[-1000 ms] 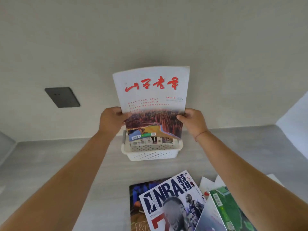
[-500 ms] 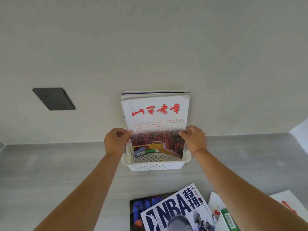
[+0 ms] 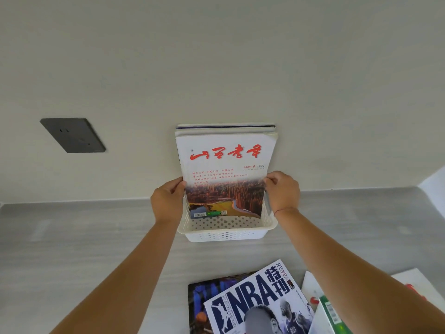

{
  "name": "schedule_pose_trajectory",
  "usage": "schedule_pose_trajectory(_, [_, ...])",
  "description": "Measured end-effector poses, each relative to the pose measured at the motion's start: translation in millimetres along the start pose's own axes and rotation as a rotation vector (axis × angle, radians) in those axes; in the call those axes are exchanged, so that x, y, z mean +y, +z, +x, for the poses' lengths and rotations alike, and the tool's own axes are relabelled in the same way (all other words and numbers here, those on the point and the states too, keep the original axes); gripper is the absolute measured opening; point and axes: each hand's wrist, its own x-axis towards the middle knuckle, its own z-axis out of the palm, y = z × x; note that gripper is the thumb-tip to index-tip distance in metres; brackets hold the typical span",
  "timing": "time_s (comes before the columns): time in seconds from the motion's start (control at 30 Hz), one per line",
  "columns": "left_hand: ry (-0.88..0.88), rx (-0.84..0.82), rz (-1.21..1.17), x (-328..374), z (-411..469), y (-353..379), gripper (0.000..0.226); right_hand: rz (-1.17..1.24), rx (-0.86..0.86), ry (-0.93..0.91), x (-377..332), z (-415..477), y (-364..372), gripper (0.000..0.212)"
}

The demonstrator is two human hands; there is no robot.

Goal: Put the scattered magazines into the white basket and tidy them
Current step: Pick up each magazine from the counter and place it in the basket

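Head view, both hands' fingers (image 3: 178,186) pinching upright magazine (image 3: 226,174) in white basket (image 3: 226,233), NBA magazine (image 3: 257,300) nearby

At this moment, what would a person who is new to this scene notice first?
First, the white magazine with red calligraphy, standing upright in the white basket against the wall, with the left hand and right hand gripping its side edges. Next, the NBA magazine lying on the grey counter in front, on top of other magazines. A dark wall socket sits at left.
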Motion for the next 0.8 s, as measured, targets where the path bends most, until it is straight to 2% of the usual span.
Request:
schedule_pose_trajectory(0.23, [-0.018, -0.036, 0.055, 0, 0, -4, 0.024, 0.011, -0.057, 0.049, 2, -2, -5, 0.018])
schedule_pose_trajectory(0.37, [-0.062, -0.042, 0.101, -3, -10, -10, 0.038, 0.064, -0.099, 0.061, 6, -17, -18, 0.025])
schedule_pose_trajectory(0.5, [-0.093, -0.013, 0.068, -18, -41, -22, 0.039, 0.127, -0.117, 0.086, 25, -51, -45, 0.025])
schedule_pose_trajectory(0.63, [-0.117, 0.020, 0.096, -41, -102, -30, 0.034, 0.123, -0.159, 0.138, 74, -114, -75, 0.026])
schedule_pose_trajectory(0.8, [-0.172, -0.319, 0.125, -54, -210, -6, 0.015, -0.030, -0.157, 0.290, 155, -203, -117, 0.026])
